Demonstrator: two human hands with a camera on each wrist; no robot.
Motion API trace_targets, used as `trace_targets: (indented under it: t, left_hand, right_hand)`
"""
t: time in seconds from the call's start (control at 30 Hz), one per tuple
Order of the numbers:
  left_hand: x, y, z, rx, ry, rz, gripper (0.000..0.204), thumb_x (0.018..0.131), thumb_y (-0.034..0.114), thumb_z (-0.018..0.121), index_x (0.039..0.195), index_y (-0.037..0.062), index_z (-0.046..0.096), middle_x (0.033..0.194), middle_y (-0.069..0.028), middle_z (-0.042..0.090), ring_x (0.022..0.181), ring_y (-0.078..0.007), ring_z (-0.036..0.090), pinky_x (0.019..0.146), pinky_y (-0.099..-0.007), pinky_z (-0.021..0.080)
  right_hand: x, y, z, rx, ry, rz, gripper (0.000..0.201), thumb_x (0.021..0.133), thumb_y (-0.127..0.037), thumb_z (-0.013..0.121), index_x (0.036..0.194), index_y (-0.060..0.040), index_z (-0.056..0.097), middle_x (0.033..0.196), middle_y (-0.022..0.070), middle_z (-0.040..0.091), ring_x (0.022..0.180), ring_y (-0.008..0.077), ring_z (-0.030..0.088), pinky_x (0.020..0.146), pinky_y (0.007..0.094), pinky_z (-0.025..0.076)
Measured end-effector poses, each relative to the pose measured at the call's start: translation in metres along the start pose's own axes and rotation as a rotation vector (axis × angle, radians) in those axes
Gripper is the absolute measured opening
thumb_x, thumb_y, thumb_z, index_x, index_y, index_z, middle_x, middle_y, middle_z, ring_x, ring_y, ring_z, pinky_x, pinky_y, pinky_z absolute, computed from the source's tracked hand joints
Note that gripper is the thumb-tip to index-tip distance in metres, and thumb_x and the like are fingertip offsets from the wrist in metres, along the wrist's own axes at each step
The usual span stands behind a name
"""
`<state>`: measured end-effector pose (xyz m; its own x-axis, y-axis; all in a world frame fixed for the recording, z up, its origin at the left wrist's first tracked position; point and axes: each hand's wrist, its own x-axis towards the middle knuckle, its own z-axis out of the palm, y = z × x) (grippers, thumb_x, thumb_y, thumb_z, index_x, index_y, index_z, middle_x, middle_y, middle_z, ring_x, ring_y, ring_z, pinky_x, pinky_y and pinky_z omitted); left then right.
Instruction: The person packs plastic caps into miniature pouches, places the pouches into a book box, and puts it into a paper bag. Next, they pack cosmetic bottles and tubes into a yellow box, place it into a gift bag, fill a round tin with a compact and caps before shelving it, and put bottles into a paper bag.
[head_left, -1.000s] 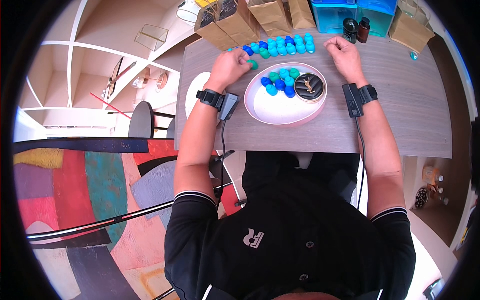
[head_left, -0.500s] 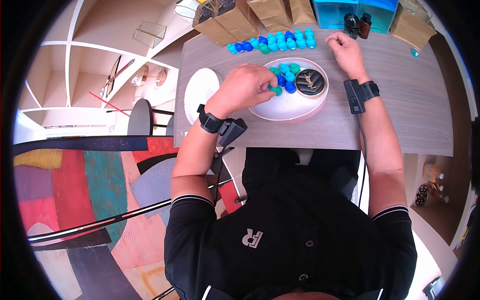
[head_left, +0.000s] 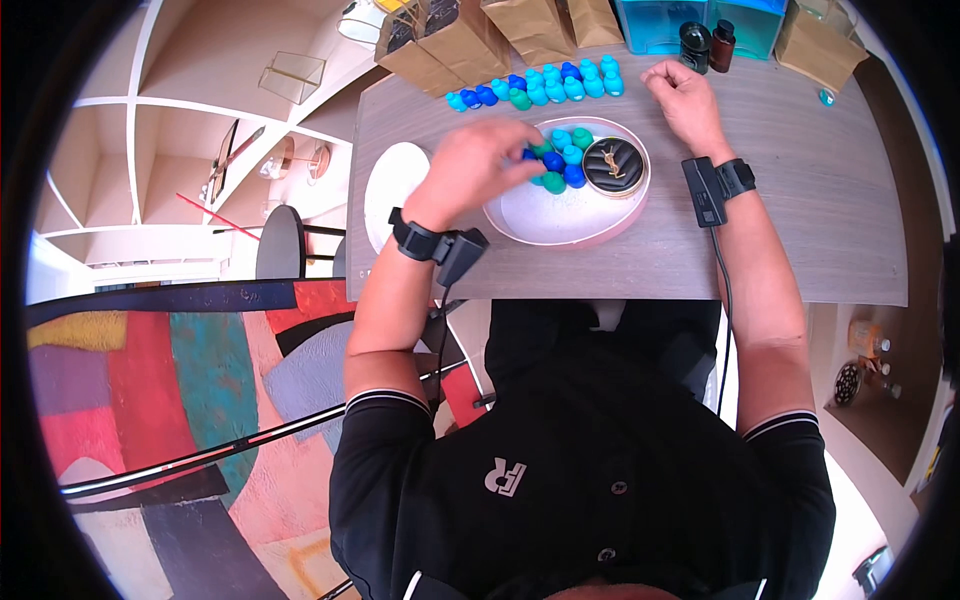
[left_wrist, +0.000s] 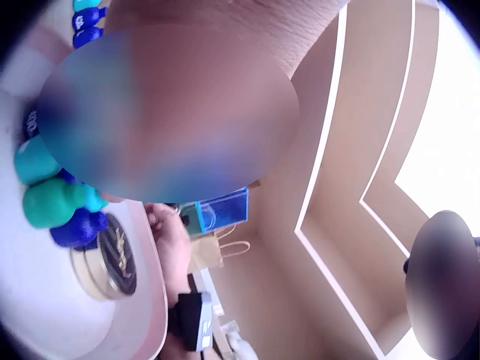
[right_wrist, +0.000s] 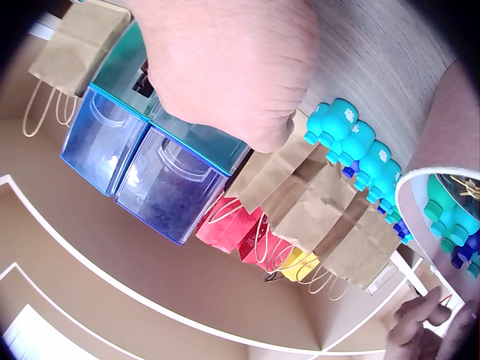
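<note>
My left hand (head_left: pixel 475 170), blurred, is over the left rim of a pale pink oval box (head_left: pixel 520 222), thumb and fingers apart. Its fingertips are right beside a dark blue small bottle (head_left: pixel 528 156) in the box. Several more small bottles in green, turquoise and blue lie clustered there, a green bottle (head_left: pixel 553 183) among them at the near side. Against the box's right wall sits a round black compact (head_left: pixel 612 165) with a gold emblem. On the table at the upper right rests my right hand (head_left: pixel 685 105), fingers loosely curled, holding nothing.
Behind the box stands a row of small turquoise, blue and green bottles (head_left: pixel 555 92). A white oval lid (head_left: pixel 395 190) lies left of the box. Brown paper bags (head_left: pixel 455 55), blue drawers (head_left: pixel 655 28) and a brown bottle (head_left: pixel 722 45) line the back.
My left hand carried a green bottle from the row into the box and let it go there. Its fingers have since spread and drawn slightly left. My right hand has stayed in place.
</note>
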<state>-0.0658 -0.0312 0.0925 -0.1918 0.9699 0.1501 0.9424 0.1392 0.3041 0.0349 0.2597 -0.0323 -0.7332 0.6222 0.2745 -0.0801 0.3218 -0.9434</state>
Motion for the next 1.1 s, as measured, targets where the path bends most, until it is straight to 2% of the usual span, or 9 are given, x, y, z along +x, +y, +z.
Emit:
trace_targets:
  t: [0.07, 0.17, 0.3, 0.37, 0.43, 0.6, 0.8, 1.03, 1.1]
  left_hand:
    - [-0.001, -0.019, -0.008, 0.039, 0.228, -0.153, 0.026, 0.08, 0.013, 0.079, 0.104, 0.0073, 0.071, 0.078, -0.0064, 0.064, 0.074, -0.021, 0.063, 0.074, -0.0378, 0.052]
    - [0.0, -0.063, -0.025, 0.08, 0.347, -0.306, 0.03, 0.081, 0.018, 0.078, 0.109, 0.0106, 0.071, 0.089, -0.0084, 0.067, 0.084, -0.0242, 0.067, 0.079, -0.039, 0.054]
    - [-0.011, -0.137, -0.012, 0.208, 0.315, -0.438, 0.042, 0.082, 0.019, 0.077, 0.123, 0.0121, 0.068, 0.102, -0.0111, 0.067, 0.09, -0.0252, 0.068, 0.083, -0.0397, 0.054]
    - [-0.014, -0.156, -0.003, 0.239, 0.125, -0.602, 0.053, 0.083, 0.022, 0.076, 0.133, 0.0139, 0.062, 0.113, -0.0133, 0.066, 0.096, -0.0271, 0.068, 0.087, -0.0408, 0.054]
    - [-0.015, -0.167, 0.005, 0.249, 0.115, -0.557, 0.057, 0.083, 0.024, 0.076, 0.136, 0.0147, 0.06, 0.116, -0.0138, 0.065, 0.097, -0.0284, 0.068, 0.088, -0.0415, 0.054]
    - [-0.012, -0.16, 0.01, 0.149, 0.15, -0.526, 0.052, 0.084, 0.024, 0.076, 0.133, 0.0098, 0.062, 0.108, -0.0171, 0.07, 0.096, -0.0283, 0.071, 0.086, -0.038, 0.055]
    - [-0.012, -0.157, 0.0, 0.258, 0.074, -0.537, 0.03, 0.084, 0.029, 0.074, 0.108, 0.0098, 0.071, 0.097, -0.0144, 0.071, 0.093, -0.0341, 0.069, 0.08, -0.0441, 0.053]
    - [-0.033, -0.078, -0.036, 0.102, 0.309, -0.537, 0.023, 0.083, 0.019, 0.076, 0.102, 0.0086, 0.073, 0.087, -0.0105, 0.071, 0.078, -0.0233, 0.069, 0.069, -0.0365, 0.053]
    - [-0.038, -0.046, -0.047, -0.04, 0.32, -0.323, 0.021, 0.083, 0.014, 0.079, 0.102, 0.0068, 0.073, 0.081, -0.0045, 0.066, 0.075, -0.0119, 0.063, 0.071, -0.0273, 0.05]
  right_hand:
    - [-0.001, -0.002, -0.002, -0.001, -0.005, -0.001, 0.022, 0.091, -0.024, 0.066, 0.093, -0.0026, 0.072, 0.074, 0.0012, 0.064, 0.067, 0.0098, 0.055, 0.064, 0.0284, 0.046]
    - [0.0, 0.003, 0.001, 0.031, -0.015, 0.003, 0.022, 0.091, -0.024, 0.067, 0.093, -0.0027, 0.071, 0.075, 0.001, 0.065, 0.067, 0.0097, 0.055, 0.064, 0.0286, 0.045]
    - [0.001, 0.0, 0.0, 0.033, -0.012, 0.023, 0.021, 0.09, -0.022, 0.067, 0.092, -0.0015, 0.07, 0.076, 0.0008, 0.065, 0.067, 0.0094, 0.054, 0.064, 0.0279, 0.045]
    - [-0.002, -0.005, -0.001, 0.03, -0.008, 0.016, 0.021, 0.09, -0.022, 0.067, 0.092, -0.0014, 0.07, 0.076, 0.001, 0.065, 0.067, 0.0095, 0.054, 0.064, 0.0277, 0.045]
    - [-0.001, -0.006, -0.002, 0.023, -0.008, 0.015, 0.02, 0.09, -0.021, 0.067, 0.092, -0.0013, 0.07, 0.076, 0.0012, 0.065, 0.068, 0.0095, 0.054, 0.064, 0.0274, 0.045]
    - [-0.001, -0.003, 0.0, 0.036, -0.02, 0.028, 0.021, 0.091, -0.022, 0.066, 0.093, -0.0021, 0.071, 0.076, 0.0017, 0.065, 0.071, 0.0095, 0.055, 0.067, 0.0275, 0.045]
    - [-0.001, -0.002, -0.001, 0.05, -0.023, 0.015, 0.021, 0.091, -0.022, 0.067, 0.094, -0.0019, 0.071, 0.075, 0.0004, 0.064, 0.069, 0.0091, 0.054, 0.065, 0.0271, 0.045]
    - [0.0, 0.0, 0.001, 0.045, -0.023, 0.026, 0.02, 0.092, -0.021, 0.067, 0.095, -0.002, 0.072, 0.076, 0.0003, 0.065, 0.069, 0.0083, 0.054, 0.065, 0.0262, 0.044]
    - [0.001, 0.003, 0.0, 0.051, -0.026, 0.006, 0.02, 0.092, -0.021, 0.066, 0.095, -0.0021, 0.072, 0.078, 0.0007, 0.066, 0.071, 0.0079, 0.055, 0.066, 0.0255, 0.045]
